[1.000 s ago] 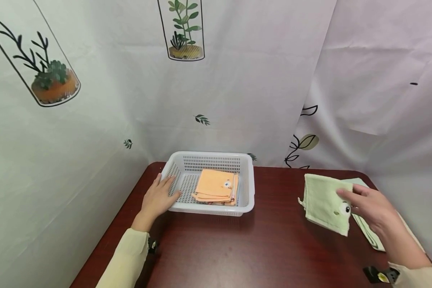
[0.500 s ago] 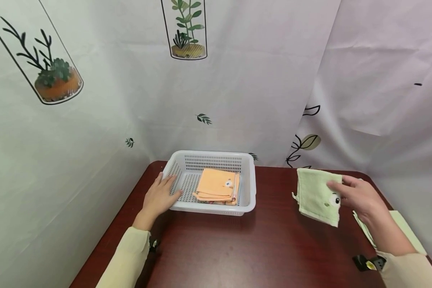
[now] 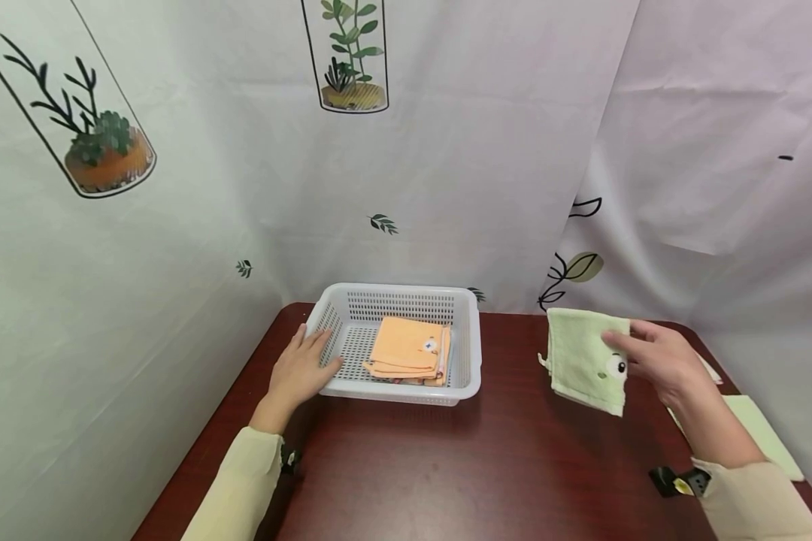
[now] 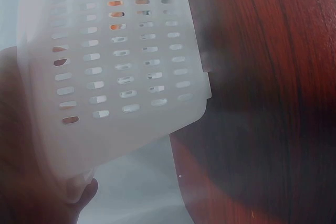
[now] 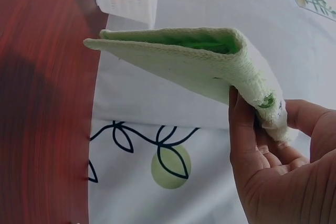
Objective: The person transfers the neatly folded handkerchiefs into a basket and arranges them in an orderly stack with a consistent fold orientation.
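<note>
My right hand point(image 3: 666, 361) pinches a folded pale green towel point(image 3: 585, 361) by its right side, thumb on the near face and fingers behind. The towel hangs above the table, with an embroidered eye and a small loop; in the right wrist view its folded layers point(image 5: 173, 61) show edge-on. My left hand point(image 3: 301, 370) rests with spread fingers on the front left corner of a white perforated basket point(image 3: 470, 342). In the left wrist view the basket wall point(image 4: 121, 135) hides much of that hand. Folded orange towels point(image 3: 402, 344) lie inside the basket, towards its right.
More folded light green cloth point(image 3: 758, 432) lies at the table's right edge, partly behind the right forearm. The dark red-brown table point(image 3: 440, 466) meets patterned fabric walls point(image 3: 446, 188) at the back and sides.
My right hand has carried the green towel leftward and slightly farther back, away from the cloth at the right edge. The left hand stays on the basket.
</note>
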